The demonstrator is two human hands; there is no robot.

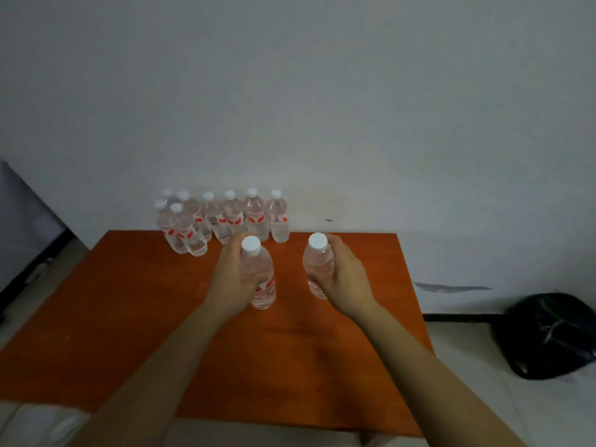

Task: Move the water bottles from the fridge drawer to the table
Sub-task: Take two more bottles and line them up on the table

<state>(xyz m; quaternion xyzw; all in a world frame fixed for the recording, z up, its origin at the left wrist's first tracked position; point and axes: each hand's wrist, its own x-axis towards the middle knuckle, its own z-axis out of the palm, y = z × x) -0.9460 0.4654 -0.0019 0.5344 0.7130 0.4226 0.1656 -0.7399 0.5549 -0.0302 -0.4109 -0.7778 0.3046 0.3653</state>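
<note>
Fingers (250, 279) of the left hand (230, 279) are wrapped around the body of one water bottle (259, 275), and those of the right hand (343, 275) are wrapped around a second water bottle (317, 266); both grips are closed on the plastic below the white caps. Each bottle stands upright over the orange tabletop (129, 317). Whether their bases touch the wood or hang just above it cannot be told from this angle.

Taking the cluster of bottles (222, 217) as landmark: eight stand upright at the tabletop's far edge against the wall, six in a row with two more in front at the left end. The left-hand bottle is just in front of the row's right part, near but apart from it. The right-hand bottle is in front of and to the right of the row's last bottle, with bare tabletop between.

Judging from this, the task is well along: eight bottles are delivered and two more are at the point of being set down. The fridge drawer is not in view, so how many remain there cannot be said. A dark bag (548, 333) lies on the floor, well to the right of the cluster.
</note>
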